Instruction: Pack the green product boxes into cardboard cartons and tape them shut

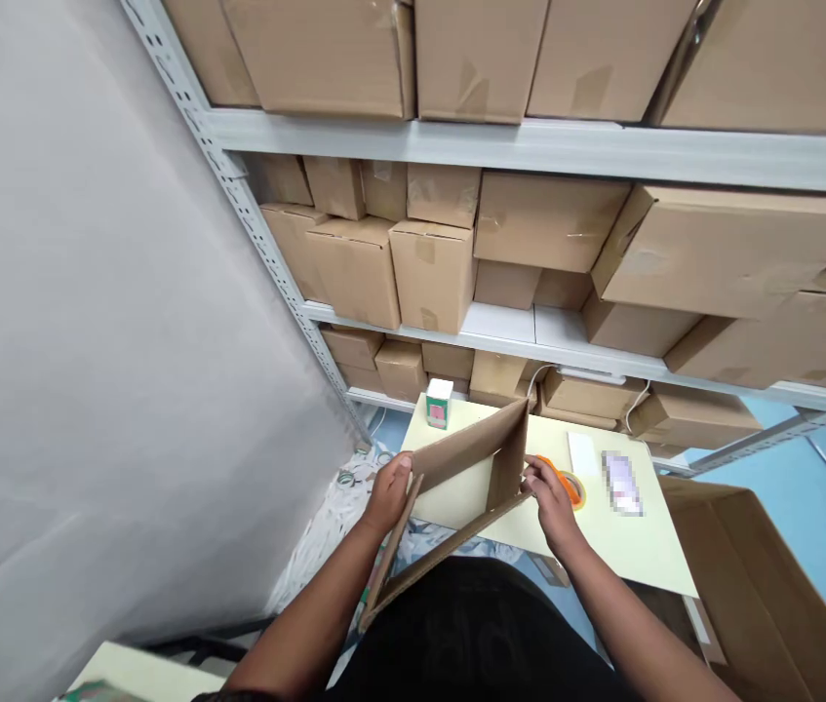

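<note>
I hold an unfolded brown cardboard box point(465, 451) over a pale yellow table point(624, 551), its walls opened into a hollow frame. My left hand point(387, 492) is closed on the box's left corner. On the right wall my right hand point(550, 495) is closed too, just above an orange tape roll point(571, 489) lying on the table. The lower flaps of the box hang toward my lap.
A small white and green carton point(439, 403) stands at the table's far edge. A white slip point(582, 453) and a blurred flat item point(621, 483) lie to the right. Metal shelves point(530, 146) packed with cardboard boxes fill the background. A large open carton point(764, 585) sits at the right.
</note>
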Tool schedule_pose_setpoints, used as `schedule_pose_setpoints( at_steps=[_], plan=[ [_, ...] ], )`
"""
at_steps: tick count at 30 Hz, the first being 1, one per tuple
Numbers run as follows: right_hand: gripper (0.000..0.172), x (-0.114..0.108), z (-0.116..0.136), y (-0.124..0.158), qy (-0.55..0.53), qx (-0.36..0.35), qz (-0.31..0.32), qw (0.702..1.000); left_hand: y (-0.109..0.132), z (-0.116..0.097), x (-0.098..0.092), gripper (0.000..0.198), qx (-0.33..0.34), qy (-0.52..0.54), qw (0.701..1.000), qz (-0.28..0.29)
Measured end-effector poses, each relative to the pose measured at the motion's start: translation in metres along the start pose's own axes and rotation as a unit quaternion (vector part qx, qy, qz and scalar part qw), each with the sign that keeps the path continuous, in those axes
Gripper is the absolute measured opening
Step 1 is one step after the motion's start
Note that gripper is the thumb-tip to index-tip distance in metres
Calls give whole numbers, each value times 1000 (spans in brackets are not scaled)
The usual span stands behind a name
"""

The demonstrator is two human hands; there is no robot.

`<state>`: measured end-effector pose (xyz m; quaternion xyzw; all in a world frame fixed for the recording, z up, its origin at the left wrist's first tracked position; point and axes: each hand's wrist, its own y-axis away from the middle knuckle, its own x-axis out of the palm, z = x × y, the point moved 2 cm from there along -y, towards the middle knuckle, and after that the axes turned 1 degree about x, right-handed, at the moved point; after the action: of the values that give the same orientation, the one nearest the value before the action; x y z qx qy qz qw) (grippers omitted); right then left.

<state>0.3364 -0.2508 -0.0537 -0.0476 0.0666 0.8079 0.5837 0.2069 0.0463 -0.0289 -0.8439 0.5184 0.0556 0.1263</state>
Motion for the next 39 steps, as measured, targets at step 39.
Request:
schedule_pose_setpoints(
  at_steps=[39],
  plan=[
    [49, 1, 9, 18, 164, -125, -161, 965, -121, 47, 2, 24, 44, 124, 988, 76]
  ],
)
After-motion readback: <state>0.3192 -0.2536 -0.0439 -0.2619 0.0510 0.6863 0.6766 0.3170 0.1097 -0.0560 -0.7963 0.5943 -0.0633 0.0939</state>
